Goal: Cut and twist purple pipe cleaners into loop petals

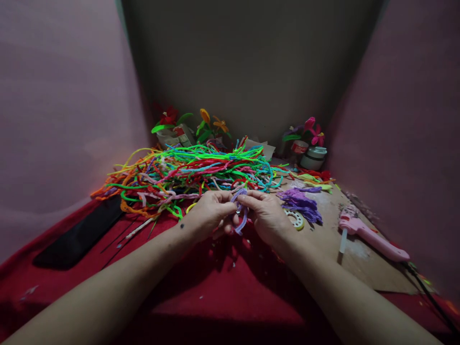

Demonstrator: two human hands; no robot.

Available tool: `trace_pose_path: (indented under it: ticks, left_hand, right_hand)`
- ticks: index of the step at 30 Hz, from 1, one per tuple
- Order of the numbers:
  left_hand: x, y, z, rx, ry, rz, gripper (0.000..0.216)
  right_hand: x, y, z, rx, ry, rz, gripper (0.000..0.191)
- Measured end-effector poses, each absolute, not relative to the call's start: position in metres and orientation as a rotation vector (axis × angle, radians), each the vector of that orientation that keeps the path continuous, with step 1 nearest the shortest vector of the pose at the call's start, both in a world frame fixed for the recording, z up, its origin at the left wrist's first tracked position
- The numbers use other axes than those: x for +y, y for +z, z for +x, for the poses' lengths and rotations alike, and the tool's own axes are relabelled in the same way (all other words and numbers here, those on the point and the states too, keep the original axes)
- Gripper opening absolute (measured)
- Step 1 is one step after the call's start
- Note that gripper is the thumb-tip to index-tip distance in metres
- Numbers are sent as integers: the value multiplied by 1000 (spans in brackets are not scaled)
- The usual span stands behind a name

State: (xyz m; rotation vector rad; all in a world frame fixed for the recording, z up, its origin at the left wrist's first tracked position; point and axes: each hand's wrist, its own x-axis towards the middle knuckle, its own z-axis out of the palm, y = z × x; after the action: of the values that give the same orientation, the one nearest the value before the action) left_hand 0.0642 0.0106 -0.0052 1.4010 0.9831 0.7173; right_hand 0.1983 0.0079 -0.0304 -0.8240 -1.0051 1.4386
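My left hand (210, 213) and my right hand (268, 215) meet at the middle of the red cloth. Both pinch a short purple pipe cleaner (241, 211) that is bent into a loop between the fingertips. Just behind my hands lies a big tangled heap of pipe cleaners (194, 175) in green, red, orange, blue and pink. A small bunch of purple pipe-cleaner pieces (301, 202) rests to the right of my right hand, beside a pale round ring (296, 219).
A pink glue gun (370, 233) lies on a brown cardboard sheet (362, 268) at the right. A black flat case (81, 235) lies at the left. Finished pipe-cleaner flowers (212, 123) and a small jar (314, 157) stand at the back. Pink walls close in both sides.
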Motion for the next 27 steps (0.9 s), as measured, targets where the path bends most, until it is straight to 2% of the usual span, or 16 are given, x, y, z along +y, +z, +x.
trace_pose_path:
  ticks: [9,20,27]
  left_hand:
    - [12,-9,60,859,645,1383,11]
    - [17,0,49,861,586,1468,16]
    - [9,5,52,967,940,1498,14]
  right_hand:
    - [5,-26,198,-978,1415,-832,15]
    - [23,-25,206,-613,1454,-677,8]
    - [17,-26,203,-731,1460,-672,12]
